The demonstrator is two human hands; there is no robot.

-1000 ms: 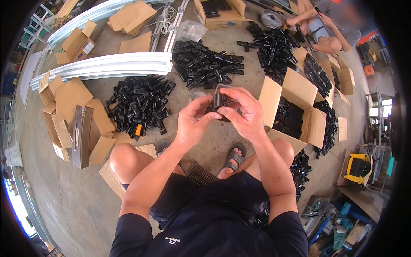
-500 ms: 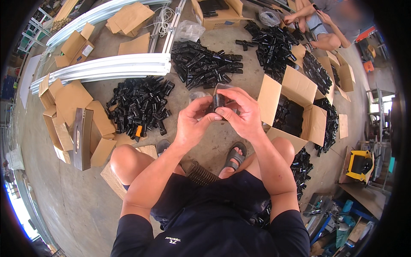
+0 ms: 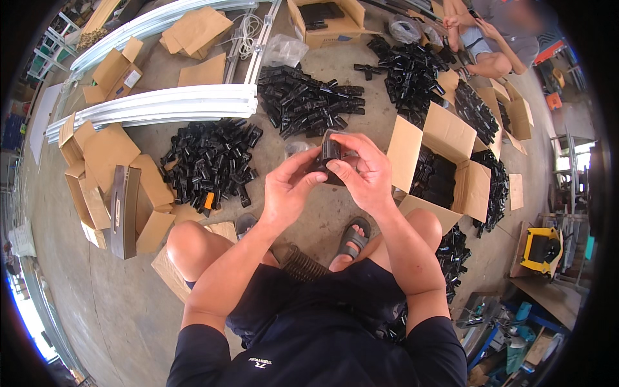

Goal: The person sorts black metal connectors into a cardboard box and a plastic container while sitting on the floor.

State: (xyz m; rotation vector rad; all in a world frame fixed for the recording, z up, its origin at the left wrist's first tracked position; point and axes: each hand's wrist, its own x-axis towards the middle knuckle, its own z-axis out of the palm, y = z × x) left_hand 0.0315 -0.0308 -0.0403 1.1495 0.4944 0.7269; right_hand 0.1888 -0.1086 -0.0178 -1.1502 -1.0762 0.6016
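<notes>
Between my two hands, raised in front of me, is a short black plastic fitting (image 3: 331, 151). My left hand (image 3: 291, 187) grips it from the left, thumb near its lower side. From the right, my right hand (image 3: 364, 169) presses it with the thumb while its fingers curl over the top. The fingers partly cover the fitting, so its full shape is hidden. Just beyond my hands lies a heap of black fittings (image 3: 309, 103). Left of my left hand is another heap of black pieces (image 3: 209, 158), with an orange piece (image 3: 209, 200) at its front.
An open carton of black parts (image 3: 435, 174) stands to my right. White metal profiles (image 3: 187, 102) lie at the left, near empty cartons (image 3: 109, 151). A coil spring (image 3: 303, 263) is between my legs. Another person (image 3: 493, 45) sits at the far right beside more heaps.
My hands stay almost in place around the fitting, with only slight finger shifts. The other person's hand has moved.
</notes>
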